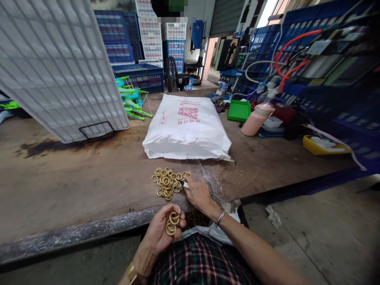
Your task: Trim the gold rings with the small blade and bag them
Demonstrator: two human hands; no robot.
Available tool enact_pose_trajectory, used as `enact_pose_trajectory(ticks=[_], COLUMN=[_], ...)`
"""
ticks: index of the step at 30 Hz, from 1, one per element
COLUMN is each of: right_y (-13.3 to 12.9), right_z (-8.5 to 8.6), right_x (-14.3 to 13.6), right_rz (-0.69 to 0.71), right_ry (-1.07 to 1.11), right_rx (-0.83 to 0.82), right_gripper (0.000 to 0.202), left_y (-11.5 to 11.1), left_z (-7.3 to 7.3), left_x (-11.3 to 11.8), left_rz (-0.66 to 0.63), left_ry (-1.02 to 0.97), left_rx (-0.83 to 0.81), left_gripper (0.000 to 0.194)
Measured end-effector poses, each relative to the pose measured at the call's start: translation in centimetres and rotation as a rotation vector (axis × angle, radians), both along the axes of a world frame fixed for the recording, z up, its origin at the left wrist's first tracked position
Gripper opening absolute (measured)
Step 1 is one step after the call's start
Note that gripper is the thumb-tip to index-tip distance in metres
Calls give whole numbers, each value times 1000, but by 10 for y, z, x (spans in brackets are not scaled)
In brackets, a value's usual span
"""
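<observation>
Several brass-coloured rings (168,181) lie in a loose pile near the front edge of the brown table (124,174). My left hand (166,227), palm up with curled fingers, holds a few more rings (172,223) just in front of that edge. At the pile's right side, my right hand (198,193) reaches onto the table with its fingers closed round a small dark and white tool (185,184), whose tip touches the rings. What the tool is cannot be made out. Behind the pile rests a white printed sack (187,126).
A tall white plastic crate (65,67) stands at the left, with green and blue plastic pieces (135,99) beside it. To the right are a green tray (239,110), a pink bottle (255,120) and a yellow tray (323,146). An open bag (227,229) hangs below the table edge.
</observation>
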State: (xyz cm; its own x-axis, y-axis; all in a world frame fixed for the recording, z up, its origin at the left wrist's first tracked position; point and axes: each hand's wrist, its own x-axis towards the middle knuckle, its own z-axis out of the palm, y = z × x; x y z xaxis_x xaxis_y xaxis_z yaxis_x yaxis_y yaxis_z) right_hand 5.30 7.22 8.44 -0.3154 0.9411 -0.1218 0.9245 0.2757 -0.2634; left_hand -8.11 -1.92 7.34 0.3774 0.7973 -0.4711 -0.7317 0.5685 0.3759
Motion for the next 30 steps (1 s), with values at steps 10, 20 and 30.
enact_pose_trajectory(ticks=[10, 20, 30], right_y=[-1, -22, -22], right_z=[-13, -6, -8], right_x=[11, 12, 0], right_rz=[55, 282, -17], right_ry=[112, 615, 986], right_rx=[67, -24, -455], right_gripper=[18, 10, 35], left_y=[5, 15, 14], left_z=[4, 4, -5], left_x=[7, 9, 8], left_rz=[174, 116, 257], left_ry=[228, 811, 972], left_rx=[35, 268, 355], left_gripper=[29, 36, 25])
